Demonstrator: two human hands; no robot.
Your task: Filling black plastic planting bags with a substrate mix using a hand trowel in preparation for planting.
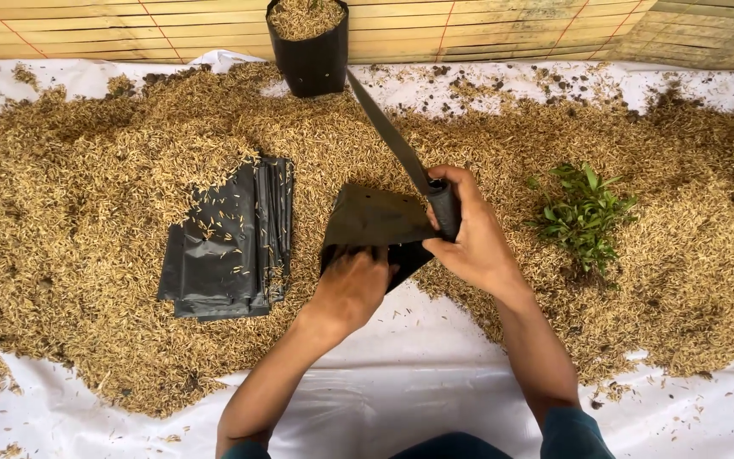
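My right hand [469,242] grips the dark handle of a long knife [388,132] whose blade points up and away toward the back. My left hand [352,285] reaches into the mouth of an empty black plastic grow bag [371,221], its fingers hidden inside. The bag lies on its side between both hands, over the edge of a spread of rice husks [87,221]. My right thumb also presses on the bag's upper corner beside the knife handle.
A flat stack of black bags [227,246] lies to the left, sprinkled with husks. A filled black bag [307,47] stands upright at the back. A bunch of green seedlings [584,212] lies at right. White plastic sheet [401,391] covers the ground; a bamboo mat [511,30] lies behind.
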